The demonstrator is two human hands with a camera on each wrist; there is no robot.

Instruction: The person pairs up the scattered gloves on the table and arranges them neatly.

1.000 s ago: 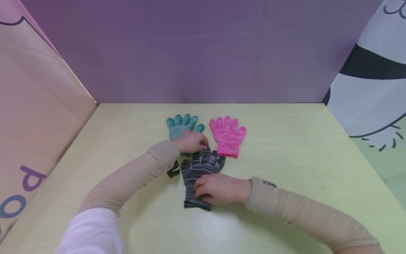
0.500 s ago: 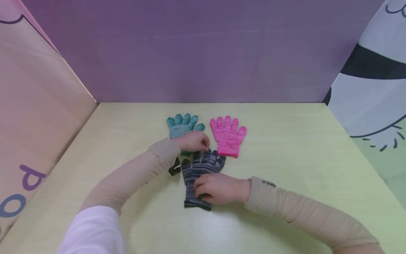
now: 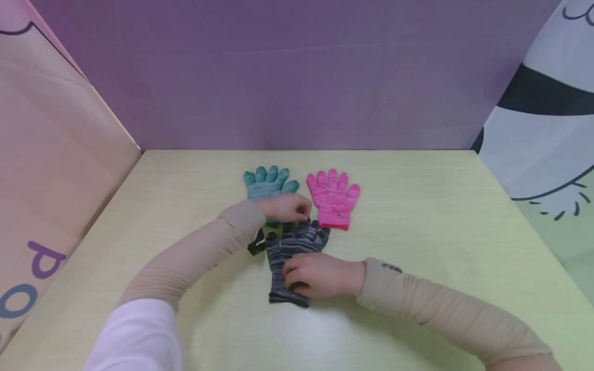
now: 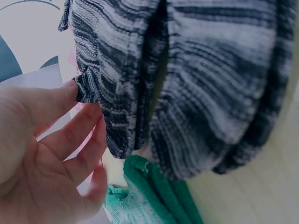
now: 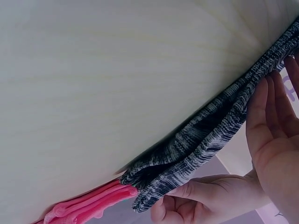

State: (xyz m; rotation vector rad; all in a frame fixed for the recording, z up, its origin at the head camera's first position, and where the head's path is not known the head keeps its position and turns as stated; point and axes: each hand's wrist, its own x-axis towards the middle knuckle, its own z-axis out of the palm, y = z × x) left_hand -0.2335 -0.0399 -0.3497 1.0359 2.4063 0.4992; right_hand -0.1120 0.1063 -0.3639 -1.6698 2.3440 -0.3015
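A black-and-grey striped knit glove point(image 3: 299, 245) lies on the table, cuff toward me, with a second layer showing beneath it in the wrist views. At its far end my left hand point(image 3: 289, 207) pinches the tip of one glove finger between thumb and forefinger, as the left wrist view shows. My right hand point(image 3: 320, 275) rests on the lower palm and cuff area; in the right wrist view its fingers point(image 5: 261, 112) lie fairly straight against the knit. Beyond them is a teal glove point(image 3: 262, 190), partly hidden by my left hand. A pink glove point(image 3: 333, 198) lies flat to its right.
The pale yellow table point(image 3: 417, 216) meets a purple wall point(image 3: 297, 77) at the back. Printed panels stand at the left point(image 3: 46, 129) and right. A small black object point(image 3: 256, 245) shows below my left wrist.
My left hand has shifted slightly to the right along the striped glove's fingertips. The right hand and the other gloves stay nearly in place.
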